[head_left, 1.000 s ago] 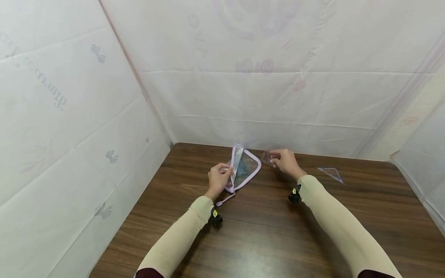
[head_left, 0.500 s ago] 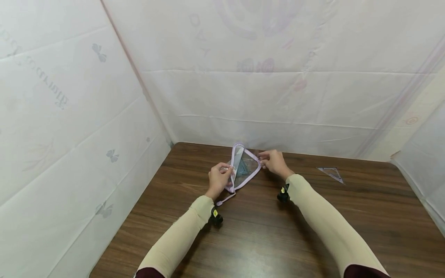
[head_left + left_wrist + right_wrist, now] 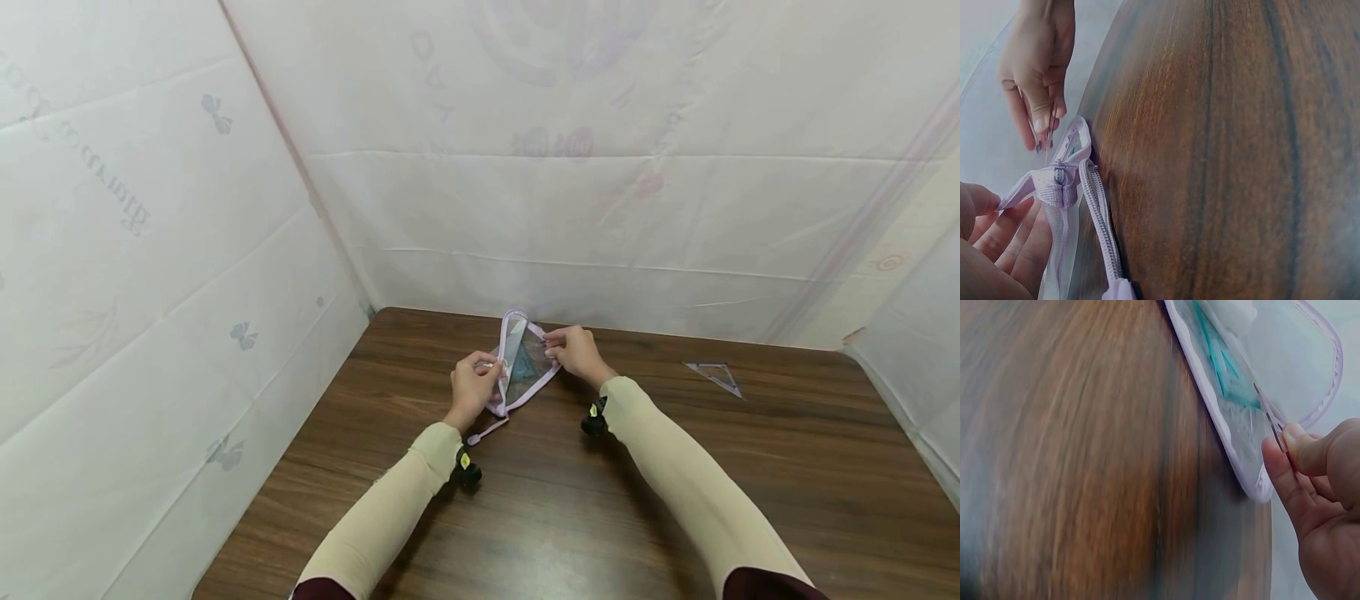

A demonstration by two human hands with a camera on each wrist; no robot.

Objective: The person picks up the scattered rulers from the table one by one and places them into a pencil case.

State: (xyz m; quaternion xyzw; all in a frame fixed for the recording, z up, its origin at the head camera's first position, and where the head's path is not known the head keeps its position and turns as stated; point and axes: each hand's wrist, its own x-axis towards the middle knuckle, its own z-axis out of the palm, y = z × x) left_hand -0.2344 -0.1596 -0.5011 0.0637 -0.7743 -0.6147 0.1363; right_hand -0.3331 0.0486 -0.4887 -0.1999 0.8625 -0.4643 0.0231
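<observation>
A see-through zip pouch (image 3: pixel 534 390) with lilac trim stands open at the back of the table. My left hand (image 3: pixel 471 388) pinches its near-left rim. In the right wrist view a teal set square (image 3: pixel 1235 386) lies inside it. My right hand (image 3: pixel 576 350) is at the pouch's opening, holding a thin clear set square (image 3: pixel 1267 407) between thumb and fingers. That piece appears nearly edge-on, and its front end is inside the pouch mouth. The lilac zip strap (image 3: pixel 1102 219) hangs down onto the table.
Another clear set square with purplish edges (image 3: pixel 733 385) lies flat on the table to the right. White printed sheeting (image 3: pixel 600 217) rises behind the brown wooden table (image 3: pixel 570 508) and along its left and right sides.
My right hand has moved left from beside the pouch to its opening, bringing the clear set square along. The left hand and the pouch have stayed where they were.
</observation>
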